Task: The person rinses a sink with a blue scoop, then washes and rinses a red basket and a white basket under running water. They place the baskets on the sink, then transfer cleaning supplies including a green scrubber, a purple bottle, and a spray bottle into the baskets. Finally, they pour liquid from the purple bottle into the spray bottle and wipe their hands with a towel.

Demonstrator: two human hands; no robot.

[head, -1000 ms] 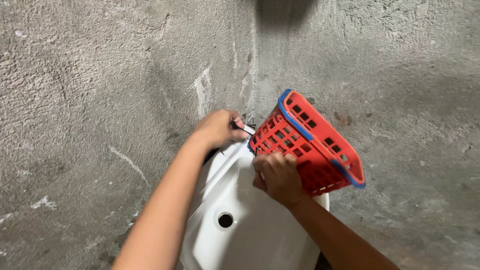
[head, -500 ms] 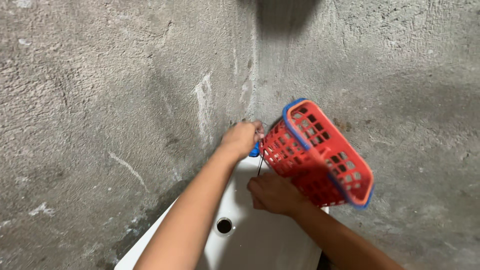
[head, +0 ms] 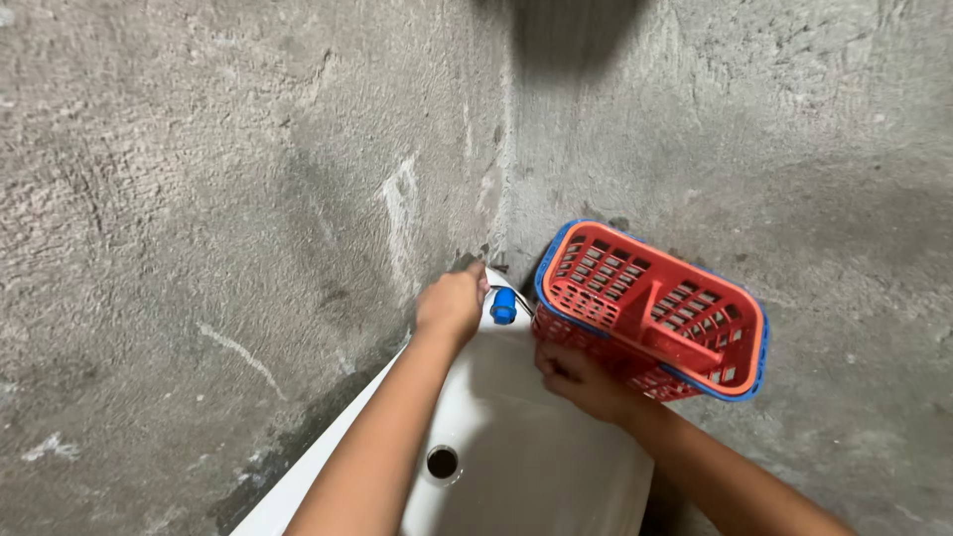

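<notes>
A red slotted plastic basket with a blue rim sits against the right wall at the back edge of a white corner sink, its opening facing up. My right hand grips the basket's lower near side. My left hand rests closed at the sink's back rim, just left of a small blue tap knob. Whether the left hand holds anything is hidden by its fingers.
Rough grey cement walls meet in a corner right behind the sink. A round drain hole lies in the basin below my left forearm. The sink's left rim runs down toward the bottom left.
The basket has swung from a steep tilt to nearly upright, lower against the right wall. My left hand has dropped from the basket's corner to the sink rim, uncovering the blue knob.
</notes>
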